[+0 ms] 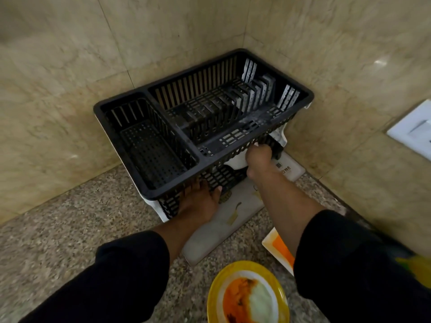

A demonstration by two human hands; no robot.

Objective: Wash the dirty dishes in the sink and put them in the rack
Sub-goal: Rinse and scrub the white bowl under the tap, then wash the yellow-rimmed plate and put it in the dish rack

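Granite counter [70,229] carries the black rack [198,157], set in the wall corner on a white drip tray [278,134] w/ a grey mat [221,229] just in front. Near the rack's front, 2 dirty plates: yellow round plate [214,287], square orange-white plate [277,248]. Left hand [198,201] lies on the rack's front-left wall, fingers straight. Right hand [258,159] curls tight round its front wall.

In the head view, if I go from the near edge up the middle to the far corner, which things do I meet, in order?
dirty yellow plate → grey mat → black dish rack → tiled wall
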